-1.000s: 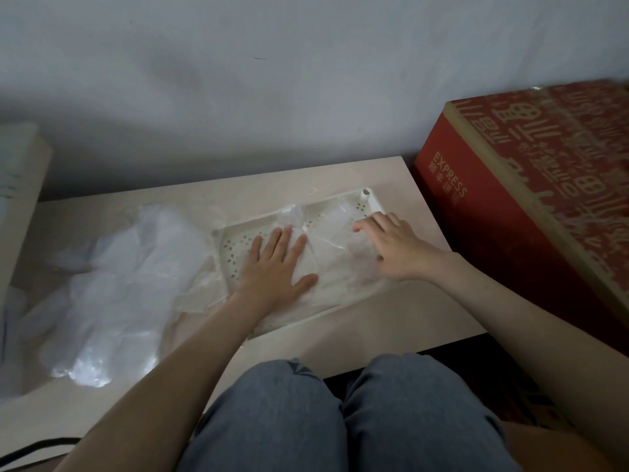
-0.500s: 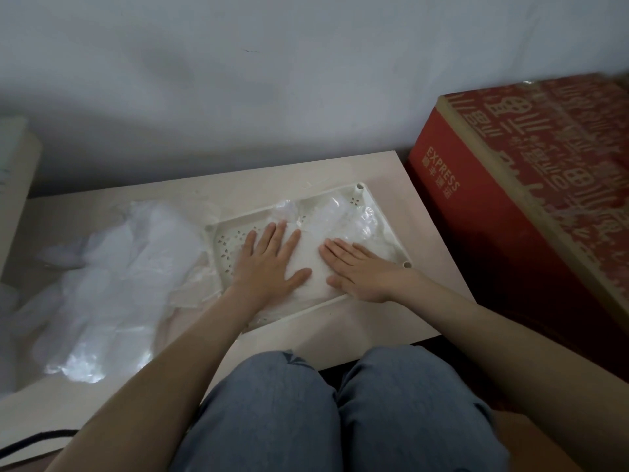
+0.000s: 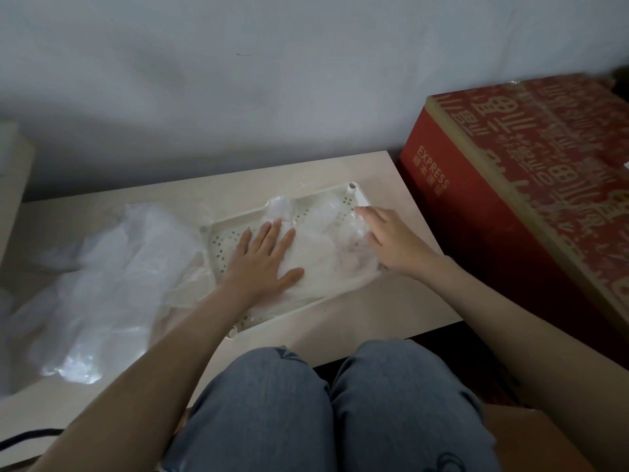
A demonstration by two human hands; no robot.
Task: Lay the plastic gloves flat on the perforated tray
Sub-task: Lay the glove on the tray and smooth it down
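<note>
Head view, left hand (image 3: 263, 258), right hand (image 3: 391, 241) open-palmed on plastic gloves (image 3: 323, 270), perforated tray (image 3: 218, 241)

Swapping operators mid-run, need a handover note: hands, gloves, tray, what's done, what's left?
Hands: left hand flat, pressing the gloves onto the perforated tray. Right hand open, fingers on the same plastic near the tray's far right corner.
Done: some gloves lie in the tray, visibly wrinkled.
Left: smooth them flat, then probably bring over the pile of gloves lying left of the tray on the table.
</note>
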